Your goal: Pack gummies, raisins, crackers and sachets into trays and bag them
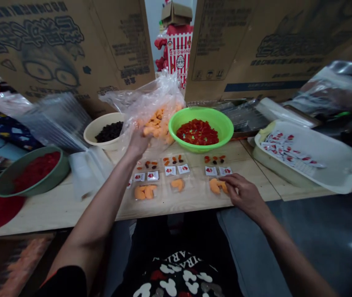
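My left hand point(138, 143) reaches into the mouth of a clear plastic bag point(166, 90) full of orange, fortune-cookie-shaped pieces point(156, 123); its fingers are blurred among them. At the right, my right hand point(243, 193) pinches an orange cookie point(224, 186) over a clear tray point(208, 181). Another orange cookie point(215, 185) lies in that tray, below two small white sachets point(211, 171) and some dried fruit bits point(214, 160). A middle tray point(189, 185) holds one cookie point(177, 185). Cookies point(145, 192) also lie in the left tray point(157, 197).
Behind the trays stand a green bowl point(227, 134) of red pieces and a cream bowl point(88, 131) of dark ones. A white basket point(336, 165) with sachets is at the right, a dark green bowl point(1, 187) at the left. Large cardboard boxes point(107, 24) close off the back.
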`<state>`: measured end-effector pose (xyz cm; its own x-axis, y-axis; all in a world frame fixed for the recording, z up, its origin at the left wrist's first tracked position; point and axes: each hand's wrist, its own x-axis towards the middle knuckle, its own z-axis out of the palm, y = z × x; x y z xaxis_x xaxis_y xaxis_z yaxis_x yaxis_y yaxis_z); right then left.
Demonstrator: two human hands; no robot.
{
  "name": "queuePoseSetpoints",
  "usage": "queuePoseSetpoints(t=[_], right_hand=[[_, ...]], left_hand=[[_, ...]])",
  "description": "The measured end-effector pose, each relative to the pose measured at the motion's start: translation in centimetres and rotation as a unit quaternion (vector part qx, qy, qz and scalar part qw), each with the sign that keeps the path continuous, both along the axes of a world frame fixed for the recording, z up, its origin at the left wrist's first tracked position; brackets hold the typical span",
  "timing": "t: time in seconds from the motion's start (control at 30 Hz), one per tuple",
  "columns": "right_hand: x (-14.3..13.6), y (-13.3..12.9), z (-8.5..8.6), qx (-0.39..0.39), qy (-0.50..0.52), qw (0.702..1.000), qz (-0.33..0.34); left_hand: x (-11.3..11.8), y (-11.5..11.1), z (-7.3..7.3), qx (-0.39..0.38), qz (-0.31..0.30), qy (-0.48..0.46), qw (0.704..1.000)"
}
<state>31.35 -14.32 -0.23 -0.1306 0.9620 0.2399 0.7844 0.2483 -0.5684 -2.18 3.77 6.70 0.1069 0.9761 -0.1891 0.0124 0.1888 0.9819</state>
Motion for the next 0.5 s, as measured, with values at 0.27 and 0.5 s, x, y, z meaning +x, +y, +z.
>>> queuePoseSetpoints(t=[0.27, 0.5], right_hand=[[-9.1, 5.1, 2.0, -0.131, 0.242, 0.957, 0.091], [-8.5, 8.1, 0.2, -0.179, 0.151, 0.966, 0.111]], left_hand=[[4.7, -9.1, -3.2, -0.053, -0.267, -0.054, 0.961], [2.8, -10.0, -5.7, 0.315, -0.370, 0.343, 0.804]])
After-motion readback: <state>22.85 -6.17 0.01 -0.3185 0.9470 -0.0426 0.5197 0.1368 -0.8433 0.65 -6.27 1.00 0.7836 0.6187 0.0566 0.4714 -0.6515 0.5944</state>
